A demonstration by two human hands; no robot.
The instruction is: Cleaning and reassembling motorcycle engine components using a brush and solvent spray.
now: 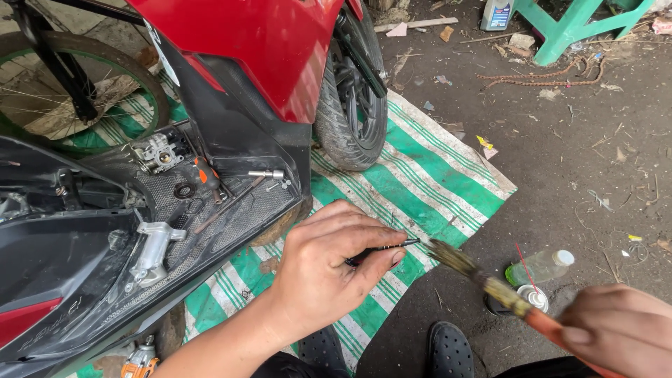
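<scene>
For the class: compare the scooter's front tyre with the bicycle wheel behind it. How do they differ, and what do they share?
The scooter tyre is small, fat and black on a dark cast rim; the bicycle wheel is larger and thin, with wire spokes and a green rim. The scooter tyre rests on the striped tarp; the bicycle wheel's base is hidden behind the scooter. Both stand upright.

One head-worn view looks steeply down, close over the hands (336, 269), facing the red scooter (266, 63) just beyond.
</scene>
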